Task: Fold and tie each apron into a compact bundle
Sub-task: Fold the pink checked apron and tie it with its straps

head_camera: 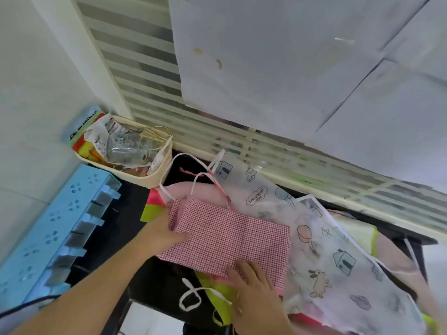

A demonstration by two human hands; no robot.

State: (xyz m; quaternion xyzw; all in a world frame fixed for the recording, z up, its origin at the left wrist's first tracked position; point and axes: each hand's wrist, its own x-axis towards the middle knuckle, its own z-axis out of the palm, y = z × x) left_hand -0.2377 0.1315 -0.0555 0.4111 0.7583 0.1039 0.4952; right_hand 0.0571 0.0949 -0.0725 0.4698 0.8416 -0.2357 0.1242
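A red-and-white checked apron (232, 238) lies folded into a rectangle on top of a pile of other aprons. My left hand (167, 232) grips its left edge, thumb on top of the cloth. My right hand (251, 284) presses flat, fingers spread, on its near edge. Under it lie a white translucent apron with cartoon prints (321, 252), a pink apron (188, 189) and a lime-green one (217, 296). White ties (193, 172) loop over the pink cloth at the far side; another white tie (191, 298) curls near the front.
The pile rests on a dark table (116, 226). A cream basket (154, 177) full of packets and a glass jar stands at the far left corner. A light blue perforated rack (55, 226) lies along the left. Striped blinds and paper sheets back the table.
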